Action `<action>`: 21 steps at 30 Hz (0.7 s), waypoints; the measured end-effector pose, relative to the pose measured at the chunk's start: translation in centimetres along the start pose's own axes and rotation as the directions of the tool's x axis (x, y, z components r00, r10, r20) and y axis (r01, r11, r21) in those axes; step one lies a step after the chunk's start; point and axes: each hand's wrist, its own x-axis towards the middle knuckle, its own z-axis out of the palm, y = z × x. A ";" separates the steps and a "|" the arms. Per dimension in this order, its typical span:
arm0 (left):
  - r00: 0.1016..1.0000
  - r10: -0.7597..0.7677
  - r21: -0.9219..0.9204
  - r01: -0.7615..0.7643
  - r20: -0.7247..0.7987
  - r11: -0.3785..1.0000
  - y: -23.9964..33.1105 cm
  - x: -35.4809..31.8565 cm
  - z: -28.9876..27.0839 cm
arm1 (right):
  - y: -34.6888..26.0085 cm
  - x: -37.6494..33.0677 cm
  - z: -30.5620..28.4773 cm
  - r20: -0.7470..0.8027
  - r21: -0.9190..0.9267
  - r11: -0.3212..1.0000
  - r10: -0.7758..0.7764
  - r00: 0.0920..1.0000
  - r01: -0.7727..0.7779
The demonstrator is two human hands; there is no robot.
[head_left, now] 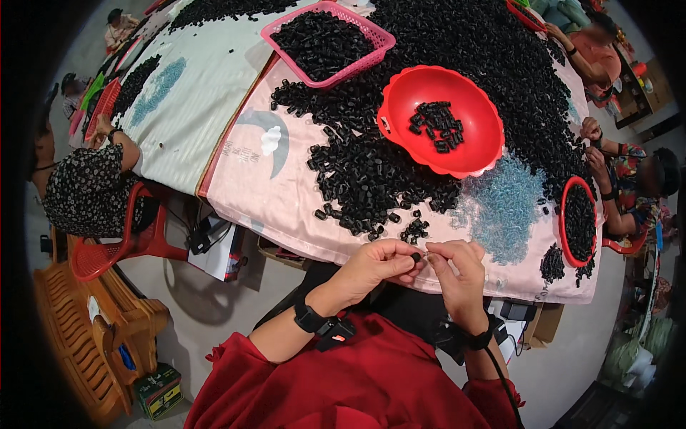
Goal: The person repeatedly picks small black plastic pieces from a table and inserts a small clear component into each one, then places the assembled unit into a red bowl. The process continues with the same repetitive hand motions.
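My left hand (377, 263) pinches a small black plastic part (415, 257) between thumb and fingers at the table's near edge. My right hand (457, 266) meets it fingertip to fingertip and seems to hold a tiny clear piece, too small to make out. Just beyond the hands lie a small cluster of black parts (414, 230) and a patch of clear blue pieces (504, 207). A big heap of black parts (371, 175) spreads over the pink cloth (275, 193). A red bowl (471, 154) with a few black parts sits on the heap.
A pink basket (371, 32) full of black parts stands at the back. A red round tray (564, 207) of parts lies at right. Other people sit at left (89, 189) and right (632, 182). A red stool (107, 250) and wooden bench (78, 322) stand at left.
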 end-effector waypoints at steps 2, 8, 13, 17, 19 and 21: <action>1.000 0.020 0.018 -0.020 -0.002 1.000 0.3 0.0 0.6 | -0.5 -0.1 -0.1 -0.013 0.008 1.000 0.006 1.000 -0.006; 1.000 0.019 -0.086 -0.018 0.007 0.996 0.2 -0.2 0.3 | -0.4 -0.3 -0.4 -0.021 -0.043 0.999 -0.030 0.999 0.029; 0.997 -0.046 -0.119 0.052 0.057 0.991 0.5 0.0 -0.2 | -0.3 -0.4 0.3 -0.087 -0.087 0.992 -0.101 0.991 0.093; 0.996 -0.075 -0.033 0.076 0.042 0.997 0.1 0.2 -0.3 | -0.8 -0.5 -0.2 -0.041 -0.104 0.991 -0.088 0.995 0.083; 0.999 -0.040 -0.080 0.042 0.023 0.996 0.3 0.0 0.3 | -0.8 -0.4 -0.2 -0.053 -0.100 0.991 -0.097 0.994 0.092; 0.999 -0.034 -0.119 0.036 0.012 0.992 0.3 0.0 0.5 | -1.0 -0.4 -0.2 -0.046 -0.081 0.990 -0.119 0.992 0.115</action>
